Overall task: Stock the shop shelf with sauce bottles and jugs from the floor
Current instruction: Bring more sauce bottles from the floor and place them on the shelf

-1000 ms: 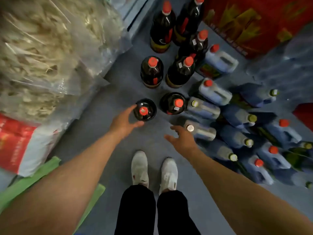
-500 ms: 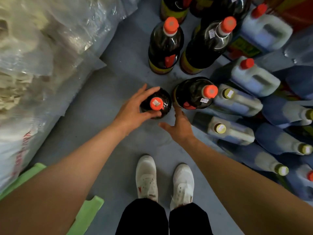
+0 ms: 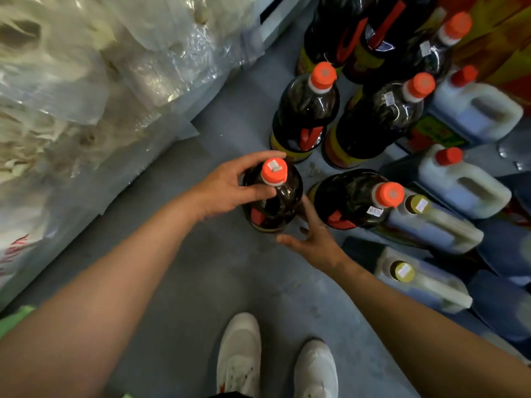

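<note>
Half a second ago the left hand [image 3: 227,188] only capped the nearest bottle [image 3: 273,196] from above; now its fingers curl behind the neck and the thumb crosses the shoulder just below the orange cap [image 3: 274,171], so the hold has closed into a real grip. The right hand [image 3: 313,239] has slid in from the side, and its fingers, straight and spread, lie against the bottle's lower flank without wrapping it, the thumb pointing back toward the white shoes [image 3: 275,357]. The view has also dropped nearer the floor [image 3: 230,282], which suggests the person has bent further down. The bottle appears to stand upright on the floor at the front of the group, just beside a second bottle [image 3: 353,199] to its right and in front of two taller-looking ones [image 3: 304,113], with white jugs [image 3: 459,182] packed close on the far right and plastic sacks [image 3: 86,81] to the left. Judged from this, the pickup is set: top gripped, side steadied, lift not yet begun. No shelf is visible, so the carry and the placing remain, as does the rest of the stock.
</note>
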Motion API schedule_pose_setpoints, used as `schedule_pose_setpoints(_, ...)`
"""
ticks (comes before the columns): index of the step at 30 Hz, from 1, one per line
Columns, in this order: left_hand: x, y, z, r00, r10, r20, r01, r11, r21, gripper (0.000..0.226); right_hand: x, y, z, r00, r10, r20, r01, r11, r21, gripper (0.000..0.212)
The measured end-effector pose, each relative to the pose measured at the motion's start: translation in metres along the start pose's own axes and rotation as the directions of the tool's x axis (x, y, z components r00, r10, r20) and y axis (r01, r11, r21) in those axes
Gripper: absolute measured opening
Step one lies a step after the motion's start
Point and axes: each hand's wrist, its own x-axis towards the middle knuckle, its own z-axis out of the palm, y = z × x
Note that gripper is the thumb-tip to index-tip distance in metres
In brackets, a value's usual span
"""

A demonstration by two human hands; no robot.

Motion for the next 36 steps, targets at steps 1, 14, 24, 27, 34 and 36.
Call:
schedule_pose_setpoints(1,0.005,0.0,-0.008,1.0,-0.012,-0.006,0.012,0.999,-0.037,0.062,0.005,0.001,-0.002,1.0,-0.021,0.022,0.021,1.0,-0.002,0.107)
schedule_pose_setpoints(14,0.03,-0.032,-0.02,0.938,-0.129,-0.322,0.014,0.942,-0.336,0.095,0.062,0.006,0.016,0.974,-0.224,-0.018,0.224,0.974,0.029,0.098)
schedule_pose_setpoints(24,0.027,-0.044,-0.017,0.854,-0.128,-0.504,-0.033,0.954,-0.298,0.114,0.07,0.004,0.023,0.975,-0.218,-0.049,0.221,0.974,0.042,0.092)
schedule_pose_setpoints(27,0.029,-0.044,-0.012,0.844,-0.124,-0.522,-0.049,0.951,-0.304,0.115,0.069,0.002,0.023,0.976,-0.212,-0.049,0.216,0.973,0.081,0.089)
schedule_pose_setpoints(34,0.032,-0.041,-0.011,0.837,-0.15,-0.526,-0.043,0.941,-0.336,0.11,0.058,-0.005,0.03,0.99,-0.139,-0.023,0.141,0.963,0.229,0.09)
schedule_pose_setpoints(36,0.024,-0.03,-0.005,0.815,-0.192,-0.547,-0.03,0.928,-0.371,0.111,0.042,-0.016,0.033,0.995,-0.093,-0.026,0.097,0.958,0.271,0.091)
